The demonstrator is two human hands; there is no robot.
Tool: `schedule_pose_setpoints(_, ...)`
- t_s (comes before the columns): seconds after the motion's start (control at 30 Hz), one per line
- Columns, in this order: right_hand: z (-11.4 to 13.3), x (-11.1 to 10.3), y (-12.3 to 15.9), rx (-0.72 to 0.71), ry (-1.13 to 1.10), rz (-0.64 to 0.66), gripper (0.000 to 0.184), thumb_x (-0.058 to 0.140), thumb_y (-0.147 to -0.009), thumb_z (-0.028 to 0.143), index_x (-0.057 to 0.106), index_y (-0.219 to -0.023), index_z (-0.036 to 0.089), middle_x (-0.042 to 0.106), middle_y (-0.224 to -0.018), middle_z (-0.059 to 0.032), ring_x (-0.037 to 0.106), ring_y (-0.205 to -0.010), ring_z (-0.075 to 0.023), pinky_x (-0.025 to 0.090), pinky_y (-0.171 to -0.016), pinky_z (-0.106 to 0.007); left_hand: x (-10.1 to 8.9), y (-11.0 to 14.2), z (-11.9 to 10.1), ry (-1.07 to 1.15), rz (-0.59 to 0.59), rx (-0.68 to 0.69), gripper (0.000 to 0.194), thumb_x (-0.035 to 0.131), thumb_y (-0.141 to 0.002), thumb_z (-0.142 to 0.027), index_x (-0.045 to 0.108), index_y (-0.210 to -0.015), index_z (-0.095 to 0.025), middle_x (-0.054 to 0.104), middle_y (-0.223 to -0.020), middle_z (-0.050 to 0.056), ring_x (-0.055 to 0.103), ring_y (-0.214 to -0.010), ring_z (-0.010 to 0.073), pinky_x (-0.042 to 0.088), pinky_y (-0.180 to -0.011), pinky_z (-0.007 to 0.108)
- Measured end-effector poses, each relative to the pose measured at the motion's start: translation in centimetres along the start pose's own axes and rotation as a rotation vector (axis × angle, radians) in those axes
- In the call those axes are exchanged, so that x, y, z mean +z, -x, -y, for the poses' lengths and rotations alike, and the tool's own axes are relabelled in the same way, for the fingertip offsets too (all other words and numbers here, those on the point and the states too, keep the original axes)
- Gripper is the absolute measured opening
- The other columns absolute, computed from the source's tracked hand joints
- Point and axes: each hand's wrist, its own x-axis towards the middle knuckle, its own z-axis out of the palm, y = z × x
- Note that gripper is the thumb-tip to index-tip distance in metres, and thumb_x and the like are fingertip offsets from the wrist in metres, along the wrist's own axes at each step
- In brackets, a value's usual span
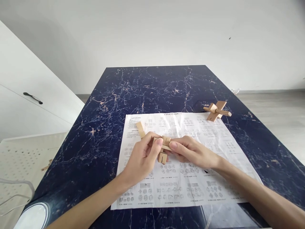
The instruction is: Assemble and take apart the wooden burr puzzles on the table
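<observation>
My left hand (144, 156) and my right hand (194, 152) meet above a printed instruction sheet (133, 197). Between them they grip small light-wood puzzle pieces (162, 157), with my thumbs pressing from above. Two blocky ends with dark marks show, one above the other, and a flat strip runs across between my thumbs. My fingers hide much of the pieces, so I cannot tell how they join. A loose flat wooden piece (139, 128) lies on the sheet just beyond my left hand.
A cross-shaped wooden puzzle (216, 110) stands at the sheet's far right corner. The dark blue marbled table (147, 89) extends toward the wall. A white perforated surface (16, 156) with cables is at left, below a white cabinet (35, 114). A round white object (33, 218) sits near front left.
</observation>
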Motion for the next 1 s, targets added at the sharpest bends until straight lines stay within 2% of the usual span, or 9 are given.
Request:
schedule_pose_setpoints(0.17,-0.2,0.1,0.0,-0.017,-0.048,0.016,0.058,0.043,-0.115,0.061,0.061,-0.08,0.018,0.042,-0.062,0.0074,0.03,-0.052,-0.0091,0.028,-0.049,-0.027,0.1,0.3,0.3,-0.062,-0.035,0.018,0.041,0.048,-0.113,-0.057,0.062,-0.104,-0.019,0.067,-0.08,0.001,0.067,-0.068,0.0164,0.058,-0.065,0.03)
schedule_pose_setpoints(0.33,-0.1,0.2,-0.2,-0.045,-0.103,0.027,0.058,0.044,-0.115,0.059,0.056,-0.075,0.019,0.041,-0.061,0.0078,0.03,-0.052,-0.0089,0.029,-0.051,-0.027,0.3,0.3,0.1,-0.062,-0.058,0.026,0.042,0.05,-0.112,-0.058,0.062,-0.103,-0.019,0.068,-0.08,0.002,0.068,-0.066,0.0164,0.058,-0.063,0.03)
schedule_pose_setpoints(0.5,-0.3,0.6,-0.4,-0.025,-0.214,0.041,0.06,0.044,-0.115,0.06,0.049,-0.069,0.021,0.044,-0.057,0.007,0.031,-0.05,-0.0086,0.028,-0.049,-0.028,0.2,0.1,-0.4,0.05,0.01,-0.015,0.038,0.05,-0.113,-0.054,0.057,-0.098,-0.02,0.069,-0.071,0.0,0.068,-0.06,0.0164,0.058,-0.059,0.029)
schedule_pose_setpoints(0.67,-0.2,0.9,-0.6,0.041,-0.336,0.081,0.064,0.049,-0.11,0.068,0.041,-0.065,0.024,0.03,-0.054,0.0104,0.024,-0.045,-0.0078,0.023,-0.044,-0.026,0.4,-0.2,-0.8,0.114,0.093,-0.117,0.048,0.042,-0.113,-0.061,0.054,-0.09,-0.021,0.062,-0.06,-0.002,0.055,-0.046,0.0125,0.044,-0.046,0.024)
schedule_pose_setpoints(0.8,0.1,1.0,-0.7,0.072,-0.386,0.111,0.066,0.048,-0.109,0.07,0.034,-0.063,0.025,0.023,-0.052,0.0118,0.022,-0.042,-0.0067,0.021,-0.042,-0.025,0.6,-0.4,-0.7,0.115,0.076,-0.142,0.051,0.045,-0.111,-0.063,0.053,-0.083,-0.021,0.056,-0.059,-0.004,0.047,-0.045,0.0102,0.039,-0.044,0.023)
schedule_pose_setpoints(0.87,0.2,1.1,-0.7,0.079,-0.405,0.115,0.066,0.048,-0.11,0.069,0.033,-0.063,0.026,0.025,-0.051,0.0118,0.025,-0.041,-0.0065,0.026,-0.042,-0.025,0.6,-0.5,-0.5,0.116,0.066,-0.152,0.05,0.046,-0.111,-0.063,0.054,-0.085,-0.021,0.054,-0.06,-0.004,0.047,-0.047,0.0104,0.04,-0.045,0.024)
schedule_pose_setpoints(1.0,0.0,1.3,-0.7,0.07,-0.487,0.144,0.064,0.048,-0.111,0.067,0.035,-0.063,0.026,0.026,-0.05,0.0127,0.027,-0.04,-0.0073,0.045,-0.046,-0.027,0.4,-0.4,-0.2,0.12,0.078,-0.142,0.049,0.047,-0.111,-0.064,0.054,-0.087,-0.021,0.052,-0.06,-0.005,0.045,-0.047,0.0101,0.039,-0.044,0.023)
